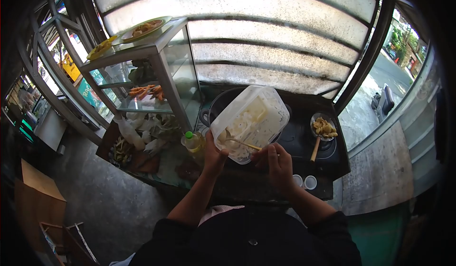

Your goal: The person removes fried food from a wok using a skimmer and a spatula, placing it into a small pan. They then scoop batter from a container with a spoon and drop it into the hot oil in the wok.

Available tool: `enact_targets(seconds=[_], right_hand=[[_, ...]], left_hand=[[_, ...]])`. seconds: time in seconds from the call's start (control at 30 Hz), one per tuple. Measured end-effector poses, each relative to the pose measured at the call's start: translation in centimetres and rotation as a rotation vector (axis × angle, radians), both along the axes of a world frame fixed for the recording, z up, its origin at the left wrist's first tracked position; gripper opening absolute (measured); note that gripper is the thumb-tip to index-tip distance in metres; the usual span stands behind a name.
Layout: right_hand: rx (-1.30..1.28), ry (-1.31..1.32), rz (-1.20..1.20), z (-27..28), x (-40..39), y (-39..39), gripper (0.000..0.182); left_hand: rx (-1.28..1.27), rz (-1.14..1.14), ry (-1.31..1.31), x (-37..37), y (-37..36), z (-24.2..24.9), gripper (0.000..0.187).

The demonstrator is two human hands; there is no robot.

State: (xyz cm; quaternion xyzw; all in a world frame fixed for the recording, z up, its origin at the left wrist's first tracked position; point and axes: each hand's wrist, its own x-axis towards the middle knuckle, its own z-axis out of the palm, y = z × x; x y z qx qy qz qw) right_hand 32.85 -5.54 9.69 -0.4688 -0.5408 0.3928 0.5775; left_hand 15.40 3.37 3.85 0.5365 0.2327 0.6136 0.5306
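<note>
My left hand (213,156) grips the near left corner of a clear plastic container (266,105), holding it tilted above a dark wok (216,107). The container holds pale batter and lumps of white food. My right hand (276,164) holds the handle of a metal spoon (240,142), whose bowl is dipped into the batter at the container's low end. Both hands are at the container's near rim, above the dark stove top (297,138).
A glass display case (164,71) stands left, with plates of fried food on top and carrots inside. A green-capped oil bottle (192,142) sits beside the wok. A strainer of fried pieces (324,127) rests right. Two small white cups (305,181) sit near the counter edge.
</note>
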Motion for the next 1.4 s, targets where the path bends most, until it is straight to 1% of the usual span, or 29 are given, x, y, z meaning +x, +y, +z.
enact_targets(seconds=[0.07, 0.2, 0.27, 0.3, 0.37, 0.4, 0.47, 0.5, 0.57, 0.6, 0.67, 0.7, 0.77, 0.8, 0.87, 0.9, 0.97, 1.1, 1.17, 1.27, 1.4], right_hand=[[0.002, 0.188, 0.007, 0.1, 0.0, 0.5, 0.034], [0.052, 0.242, 0.013, 0.5, 1.3, 1.2, 0.033], [0.048, 0.244, -0.003, 0.6, 2.1, 1.6, 0.033], [0.047, 0.243, 0.001, 0.6, 2.6, 1.8, 0.033], [0.074, 0.249, -0.025, 0.8, 3.7, 2.3, 0.033], [0.071, 0.248, -0.023, 0.9, 4.4, 2.6, 0.033], [0.087, 0.235, -0.100, 0.7, 5.8, 3.3, 0.032], [0.086, 0.233, -0.097, 0.4, 6.5, 3.8, 0.032], [0.081, 0.087, -0.242, -0.7, 7.9, 5.2, 0.034], [0.080, 0.086, -0.237, -1.7, 8.7, 6.2, 0.034], [0.121, -0.286, -0.405, -4.4, 10.0, 8.5, 0.032], [0.124, -0.286, -0.400, -5.6, 10.3, 9.4, 0.032], [0.108, -0.541, -0.456, -7.6, 10.7, 11.4, 0.026], [0.112, -0.540, -0.449, -8.4, 10.9, 12.4, 0.026], [0.106, -0.884, -0.479, -9.9, 11.1, 14.3, 0.020], [0.110, -0.881, -0.470, -10.3, 11.0, 15.0, 0.020], [0.123, -1.053, -0.438, -11.2, 11.0, 16.2, 0.018], [0.185, -1.120, -0.399, -11.7, 11.2, 17.2, 0.017], [0.222, -1.128, -0.384, -11.9, 11.4, 17.3, 0.017], [0.250, -1.126, -0.401, -11.6, 11.6, 17.3, 0.016], [0.223, -1.112, -0.413, -11.1, 12.0, 17.5, 0.017]], left_hand=[[0.008, -0.049, 0.014, 0.5, -0.2, 0.2, 0.112], [-0.029, -0.066, -0.016, 0.2, 0.3, -0.6, 0.110], [-0.158, -0.078, -0.036, -0.7, 0.8, -1.4, 0.104], [-0.159, -0.074, -0.038, -1.1, 0.8, -1.1, 0.104], [-0.395, -0.114, -0.123, -2.0, 0.7, -0.5, 0.098], [-0.397, -0.111, -0.124, -2.4, 0.8, -0.7, 0.098], [-0.492, 0.005, -0.154, -3.2, 1.0, -1.4, 0.091], [-0.493, 0.008, -0.156, -3.7, 1.0, -1.3, 0.091], [-0.510, 0.073, -0.235, -4.8, 1.0, -1.2, 0.091], [-0.510, 0.078, -0.238, -5.3, 0.9, -1.2, 0.091], [-0.531, 0.179, -0.273, -6.1, 0.9, -1.2, 0.089], [-0.529, 0.183, -0.276, -6.5, 0.9, -1.4, 0.089], [-0.524, 0.188, -0.329, -7.2, 0.9, -1.6, 0.089], [-0.521, 0.196, -0.331, -7.3, 0.8, -1.6, 0.089], [-0.521, 0.213, -0.335, -7.5, 0.5, -1.5, 0.089], [-0.518, 0.223, -0.336, -7.6, 0.3, -1.5, 0.089], [-0.552, 0.236, -0.345, -7.9, 0.0, -1.7, 0.087], [-0.529, 0.244, -0.359, -9.2, -0.6, -2.2, 0.087], [-0.534, 0.263, -0.291, -9.7, -0.8, -2.2, 0.093], [-0.490, 0.259, -0.379, -10.5, -0.8, -2.6, 0.088], [-0.489, 0.263, -0.397, -10.3, -0.8, -2.3, 0.087]])
